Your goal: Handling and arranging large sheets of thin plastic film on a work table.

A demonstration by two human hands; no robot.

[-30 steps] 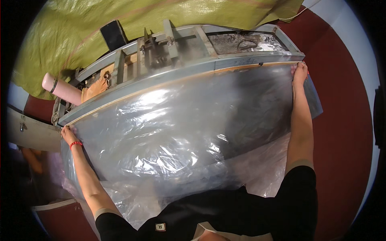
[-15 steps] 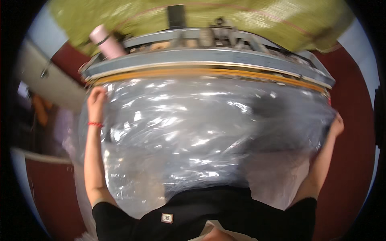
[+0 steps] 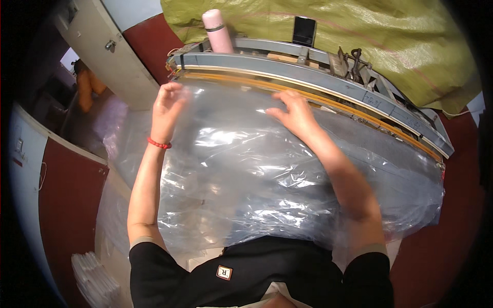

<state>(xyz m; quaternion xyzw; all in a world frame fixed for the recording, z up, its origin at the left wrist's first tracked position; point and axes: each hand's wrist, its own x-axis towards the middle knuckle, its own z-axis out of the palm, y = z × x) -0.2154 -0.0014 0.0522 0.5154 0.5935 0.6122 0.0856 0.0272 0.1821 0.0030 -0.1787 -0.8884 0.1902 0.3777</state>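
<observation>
A large clear plastic sheet (image 3: 221, 136), crinkled and shiny, spreads from my body to a long grey metal frame. Along the frame's near side runs an orange strip (image 3: 328, 102), close to the sheet's far edge. My left hand (image 3: 165, 110), with a red bead bracelet at its wrist, is at the sheet's far left corner. Its fingers curl with the thumb apart, and the fingertips are slightly blurred. Over the far middle of the sheet is my right hand (image 3: 295, 110), thumb and fingers parted, with nothing visible in it. Whether either hand touches the plastic is hard to see.
Behind the strip stands the grey metal frame (image 3: 267, 62), with a pink bottle (image 3: 218, 33), a dark phone (image 3: 304, 32) and a metal clamp (image 3: 354, 64) by it. A yellow-green woven cover (image 3: 390, 36) hangs behind. At left are a door (image 3: 110, 51) and stacked plastic (image 3: 92, 280).
My right hand has left the sheet's right edge and come in over its far middle. The view has turned, with the frame now slanting down to the right. My left hand's fingers have loosened.
</observation>
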